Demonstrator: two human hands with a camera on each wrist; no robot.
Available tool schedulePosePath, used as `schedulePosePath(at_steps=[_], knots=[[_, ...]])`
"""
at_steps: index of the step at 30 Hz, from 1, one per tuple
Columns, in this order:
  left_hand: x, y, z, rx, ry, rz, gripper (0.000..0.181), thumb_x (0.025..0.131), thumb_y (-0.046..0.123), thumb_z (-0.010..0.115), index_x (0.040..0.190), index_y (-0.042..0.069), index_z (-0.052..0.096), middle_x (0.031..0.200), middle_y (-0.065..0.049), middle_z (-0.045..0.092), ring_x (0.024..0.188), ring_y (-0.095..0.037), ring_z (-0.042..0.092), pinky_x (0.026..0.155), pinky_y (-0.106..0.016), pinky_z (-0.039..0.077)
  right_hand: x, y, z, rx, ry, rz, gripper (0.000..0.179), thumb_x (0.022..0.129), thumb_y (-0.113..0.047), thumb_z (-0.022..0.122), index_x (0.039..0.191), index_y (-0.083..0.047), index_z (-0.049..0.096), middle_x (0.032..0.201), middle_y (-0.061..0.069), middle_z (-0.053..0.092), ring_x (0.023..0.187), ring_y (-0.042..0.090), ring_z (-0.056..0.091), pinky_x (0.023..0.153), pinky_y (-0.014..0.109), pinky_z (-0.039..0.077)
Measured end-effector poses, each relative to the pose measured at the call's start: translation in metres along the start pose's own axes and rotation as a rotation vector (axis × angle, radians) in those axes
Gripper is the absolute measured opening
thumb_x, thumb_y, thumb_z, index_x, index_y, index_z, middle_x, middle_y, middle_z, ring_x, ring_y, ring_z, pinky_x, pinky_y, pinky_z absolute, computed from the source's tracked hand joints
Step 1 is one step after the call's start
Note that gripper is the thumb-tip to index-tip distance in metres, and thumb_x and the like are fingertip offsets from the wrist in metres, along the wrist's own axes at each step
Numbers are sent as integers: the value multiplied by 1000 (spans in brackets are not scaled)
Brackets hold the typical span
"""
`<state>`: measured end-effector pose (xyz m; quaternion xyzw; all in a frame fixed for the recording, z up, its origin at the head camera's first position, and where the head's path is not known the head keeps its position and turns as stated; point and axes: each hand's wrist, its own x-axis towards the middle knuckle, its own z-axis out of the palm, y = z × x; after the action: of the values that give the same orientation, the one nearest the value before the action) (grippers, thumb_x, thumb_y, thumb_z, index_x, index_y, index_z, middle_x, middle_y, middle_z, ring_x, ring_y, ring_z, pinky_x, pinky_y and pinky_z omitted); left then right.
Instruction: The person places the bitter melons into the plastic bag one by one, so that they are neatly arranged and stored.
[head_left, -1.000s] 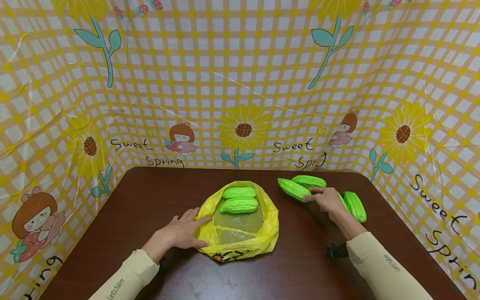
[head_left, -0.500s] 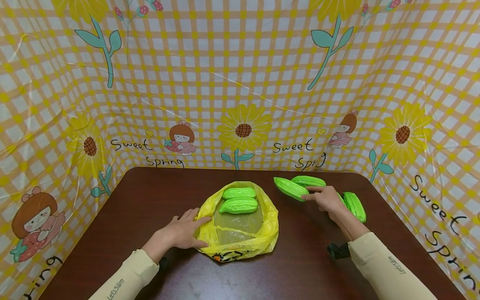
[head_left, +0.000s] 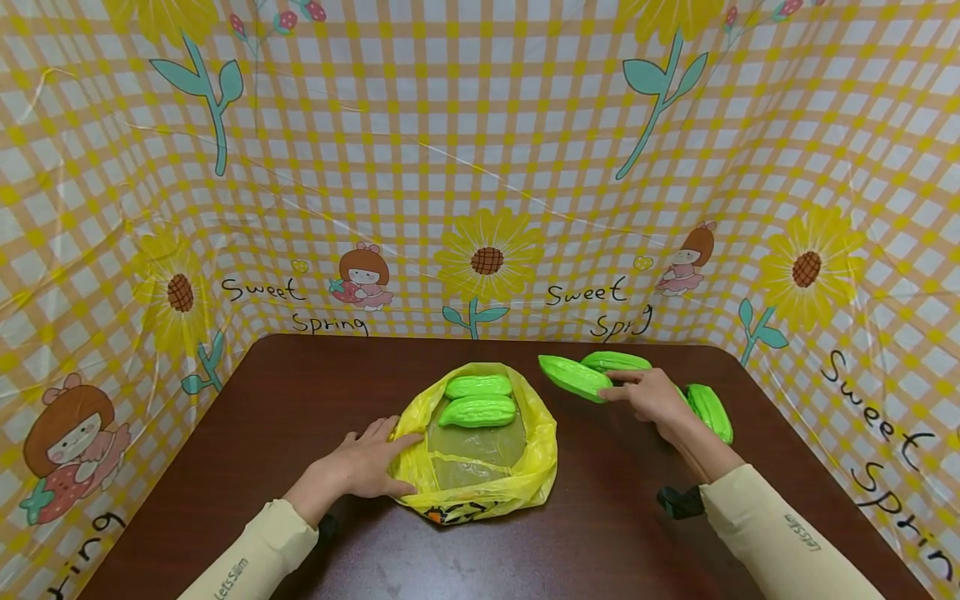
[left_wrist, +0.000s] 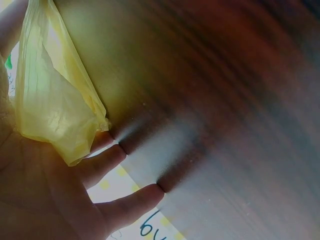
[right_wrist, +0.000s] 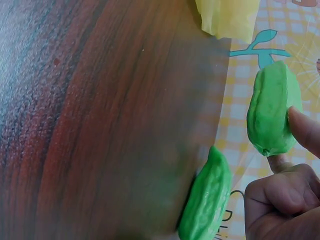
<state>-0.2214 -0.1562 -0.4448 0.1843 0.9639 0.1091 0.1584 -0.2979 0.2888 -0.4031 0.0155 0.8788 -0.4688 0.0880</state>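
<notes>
My right hand pinches one end of a bright green bitter gourd between thumb and fingers; in the right wrist view this gourd is off the table. Another bitter gourd lies just behind it. At the left rim of a yellow plastic bag, my left hand rests with fingers spread. The left wrist view has the bag's edge across the palm, and straight fingertips touching the table. Inside the wide-mouthed bag, two bitter gourds lie side by side near the back.
Farther right on the dark brown table, more bitter gourds lie partly behind my right wrist. A checked cloth with flowers stands around the back and sides. A dark strap sits under my right wrist.
My right hand has carried the pinched bitter gourd a little to the left, toward the bag. The left hand and the bag have stayed in place.
</notes>
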Motion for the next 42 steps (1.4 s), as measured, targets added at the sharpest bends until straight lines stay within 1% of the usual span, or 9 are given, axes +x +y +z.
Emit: schedulePosePath(at_steps=[5, 8, 11, 15, 26, 31, 34, 37, 42], knots=[[1, 0, 1, -1, -1, -2, 79, 88, 56, 72, 155, 29, 40, 166, -17, 20, 152, -37, 23, 113, -68, 25, -2, -7, 2, -35, -15, -4, 63, 91, -33, 76, 143, -4, 57, 48, -14, 21, 44, 9, 19, 51, 34, 34], [1, 0, 1, -4, -1, -2, 79, 88, 56, 72, 155, 29, 40, 166, -17, 20, 152, -37, 23, 112, -68, 25, -4, -11, 3, -64, -22, -4, 63, 90, -35, 76, 143, -6, 57, 55, -7, 46, 47, 10, 22, 52, 32, 35], [1, 0, 1, -5, -1, -2, 80, 88, 56, 72, 155, 29, 40, 166, -17, 20, 152, -37, 22, 112, -69, 25, -6, -14, 5, -78, -34, -10, 63, 90, -35, 76, 143, -7, 57, 101, 14, 71, 49, 9, 22, 52, 29, 35], [1, 0, 1, -8, -2, -1, 80, 88, 56, 72, 155, 29, 40, 166, -17, 20, 153, -37, 22, 112, -69, 25, -7, -18, 5, -64, -62, -23, 64, 90, -34, 76, 145, -7, 56, 147, 31, 48, 47, 7, 19, 50, 28, 33], [1, 0, 1, -11, -3, 1, 79, 88, 56, 72, 156, 29, 39, 166, -18, 20, 153, -38, 22, 113, -69, 24, -12, -36, 11, -73, -143, -67, 66, 90, -35, 77, 144, -6, 55, 151, 33, 42, 68, 19, 44, 49, 31, 32], [1, 0, 1, -14, -10, -4, 80, 88, 56, 72, 156, 29, 39, 166, -17, 19, 153, -37, 21, 113, -69, 23, -13, -43, 14, -84, -154, -82, 62, 88, -32, 78, 141, -6, 59, 137, 29, 59, 55, 14, 37, 48, 29, 31], [1, 0, 1, -14, -13, -6, 80, 88, 56, 72, 156, 30, 38, 166, -17, 18, 153, -37, 21, 114, -69, 23, -14, -45, 16, -92, -174, -89, 61, 89, -30, 78, 141, -5, 59, 91, 12, 77, 46, 9, 17, 47, 28, 30], [1, 0, 1, -16, -13, -5, 80, 88, 56, 71, 156, 29, 38, 166, -18, 18, 153, -38, 21, 114, -69, 23, -15, -48, 19, -108, -194, -93, 59, 89, -30, 77, 141, -6, 59, 60, -11, 65, 46, 9, 17, 47, 28, 29], [1, 0, 1, -20, -14, -1, 80, 89, 56, 71, 156, 29, 38, 167, -18, 18, 153, -38, 20, 114, -68, 23, -14, -51, 25, -115, -224, -122, 57, 89, -28, 78, 139, -6, 62, 49, -15, 48, 49, 12, 23, 47, 28, 28]])
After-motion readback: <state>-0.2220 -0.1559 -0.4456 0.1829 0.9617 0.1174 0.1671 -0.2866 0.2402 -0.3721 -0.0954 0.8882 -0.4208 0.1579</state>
